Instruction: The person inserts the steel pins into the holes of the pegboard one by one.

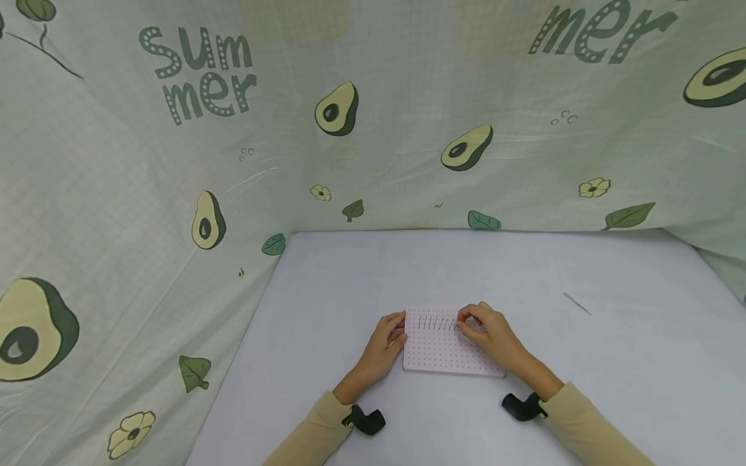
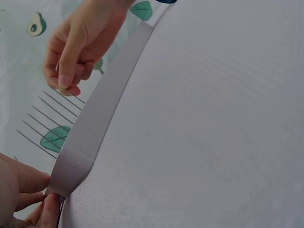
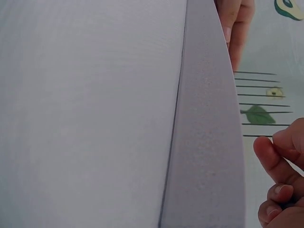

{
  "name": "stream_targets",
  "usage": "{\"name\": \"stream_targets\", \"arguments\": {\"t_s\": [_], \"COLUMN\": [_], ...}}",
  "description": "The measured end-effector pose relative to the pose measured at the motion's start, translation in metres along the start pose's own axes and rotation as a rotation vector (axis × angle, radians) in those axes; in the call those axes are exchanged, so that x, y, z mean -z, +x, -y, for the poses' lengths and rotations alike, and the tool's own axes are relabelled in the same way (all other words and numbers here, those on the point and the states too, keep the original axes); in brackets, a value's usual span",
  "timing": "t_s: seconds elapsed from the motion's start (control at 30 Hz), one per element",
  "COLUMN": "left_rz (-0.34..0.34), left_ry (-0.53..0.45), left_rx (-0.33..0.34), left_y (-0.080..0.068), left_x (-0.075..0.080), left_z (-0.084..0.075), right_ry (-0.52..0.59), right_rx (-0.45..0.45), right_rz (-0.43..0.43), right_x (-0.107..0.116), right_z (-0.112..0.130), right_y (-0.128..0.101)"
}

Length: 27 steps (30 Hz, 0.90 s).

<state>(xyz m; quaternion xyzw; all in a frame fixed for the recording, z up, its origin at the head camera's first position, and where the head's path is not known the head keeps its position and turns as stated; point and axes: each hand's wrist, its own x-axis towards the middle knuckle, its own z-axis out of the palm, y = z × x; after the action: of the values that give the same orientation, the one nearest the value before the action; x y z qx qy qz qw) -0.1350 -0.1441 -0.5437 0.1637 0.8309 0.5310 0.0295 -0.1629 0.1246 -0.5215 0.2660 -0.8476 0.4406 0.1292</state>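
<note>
A pale pink pegboard with rows of small holes lies on the table. Several thin metal pins stand in a row near its far edge; the left wrist view shows these pins side by side above the board. My left hand rests against the board's left edge, thumb and fingers touching its side. Over the right end of the row, my right hand pinches the top of a thin pin between thumb and index finger. The pin's lower end meets the board.
A thin grey stick lies on the white table, right of and beyond the board. A curtain printed with avocados hangs behind the table and on the left. Black wrist cameras are strapped to both wrists.
</note>
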Motion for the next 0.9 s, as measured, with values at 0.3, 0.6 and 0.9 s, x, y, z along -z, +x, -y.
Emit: {"name": "stream_targets", "arguments": {"t_s": [0.3,0.6,0.9], "left_rz": [-0.001,-0.004,-0.005], "left_ry": [-0.004,-0.008,-0.008], "left_rx": [0.012,0.006,0.005], "left_y": [-0.0010,-0.0003,-0.0007], "left_x": [0.0000,-0.0011,-0.0008], "left_z": [-0.0010,0.0021,0.0031], "right_ry": [0.001,0.006,-0.011], "right_rx": [-0.044,-0.054,-0.117], "right_rz": [0.063,0.062,0.081], "right_x": [0.0009,0.0006,0.0083], "right_z": [0.0027,0.0018,-0.0014], "right_y": [0.0002,-0.0014,-0.0040]}}
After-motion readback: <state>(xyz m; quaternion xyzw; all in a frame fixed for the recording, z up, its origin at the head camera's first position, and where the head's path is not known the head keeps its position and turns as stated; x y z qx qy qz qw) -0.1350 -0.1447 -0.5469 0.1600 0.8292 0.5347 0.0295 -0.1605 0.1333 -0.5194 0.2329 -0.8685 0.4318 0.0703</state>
